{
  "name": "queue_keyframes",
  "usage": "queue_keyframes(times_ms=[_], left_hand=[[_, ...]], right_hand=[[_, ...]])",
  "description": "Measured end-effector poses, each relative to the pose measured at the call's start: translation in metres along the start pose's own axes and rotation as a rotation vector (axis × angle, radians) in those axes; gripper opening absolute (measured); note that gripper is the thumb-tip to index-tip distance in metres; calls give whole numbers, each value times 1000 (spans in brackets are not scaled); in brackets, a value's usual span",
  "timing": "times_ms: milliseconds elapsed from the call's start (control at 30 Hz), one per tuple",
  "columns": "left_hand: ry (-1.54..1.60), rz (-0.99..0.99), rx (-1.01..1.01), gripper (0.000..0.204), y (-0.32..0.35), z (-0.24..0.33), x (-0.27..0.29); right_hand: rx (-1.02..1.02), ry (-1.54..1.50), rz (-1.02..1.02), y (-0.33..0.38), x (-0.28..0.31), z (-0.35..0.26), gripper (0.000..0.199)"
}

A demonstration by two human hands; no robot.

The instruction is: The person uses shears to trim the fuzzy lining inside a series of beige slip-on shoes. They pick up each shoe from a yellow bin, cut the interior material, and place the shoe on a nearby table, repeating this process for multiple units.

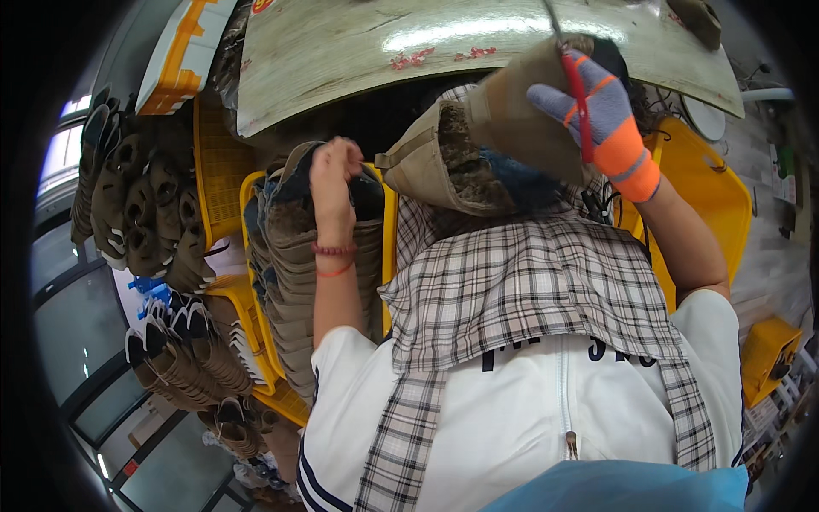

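My right hand point(610, 115), in a grey and orange glove, holds a long red-handled tool point(582, 107) with a thin dark metal end; its exact kind is unclear. Under that hand, a blurred brown shoe upper point(520, 98) leans above my lap. Another brown upper point(426, 175) with a camouflage-like lining and some blue inside lies beside it, across my checked apron. My bare left hand point(334, 166), with bracelets at the wrist, is over a row of stacked brown uppers point(311, 273) in a yellow basket point(389, 247). Its fingers look bent but are smeared by motion.
A pale worktable point(341, 60) crosses the far side. More brown uppers point(141, 196) are piled at the left, near other yellow baskets point(223, 171) and a white box with orange tape point(183, 55). Another yellow basket point(704, 188) stands at my right.
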State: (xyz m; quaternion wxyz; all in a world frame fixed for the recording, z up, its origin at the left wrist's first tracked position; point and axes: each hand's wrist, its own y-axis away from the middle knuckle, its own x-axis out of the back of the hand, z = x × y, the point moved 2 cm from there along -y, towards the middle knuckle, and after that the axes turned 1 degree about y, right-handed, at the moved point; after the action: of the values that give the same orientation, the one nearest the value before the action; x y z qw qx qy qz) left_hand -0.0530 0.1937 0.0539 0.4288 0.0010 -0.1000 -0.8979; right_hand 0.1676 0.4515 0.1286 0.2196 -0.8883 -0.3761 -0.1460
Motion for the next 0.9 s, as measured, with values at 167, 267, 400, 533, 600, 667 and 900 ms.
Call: queue_keyframes(times_ms=[167, 267, 400, 533, 600, 667, 900], left_hand=[[633, -200, 327, 31, 38, -17, -44], [889, -246, 127, 27, 37, -19, -55], [954, -280, -29, 31, 48, -11, -50], [881, -339, -211, 32, 60, 0, -71], [685, -363, -208, 33, 66, -7, -70], [441, -477, -119, 40, 71, -15, -62], [1104, -305, 532, 40, 86, 1, -67]], right_hand=[[-261, -210, -232, 13, -46, 15, 31], [-326, -341, -252, 11, -66, 25, 26], [-526, -748, -225, 17, -66, 1, 22], [-585, -1016, -279, 14, -64, -1, 25], [-577, -1027, -312, 11, -63, 2, 26], [-533, -963, -392, 14, -68, 15, 30], [-211, -516, -499, 27, -58, 4, 33]])
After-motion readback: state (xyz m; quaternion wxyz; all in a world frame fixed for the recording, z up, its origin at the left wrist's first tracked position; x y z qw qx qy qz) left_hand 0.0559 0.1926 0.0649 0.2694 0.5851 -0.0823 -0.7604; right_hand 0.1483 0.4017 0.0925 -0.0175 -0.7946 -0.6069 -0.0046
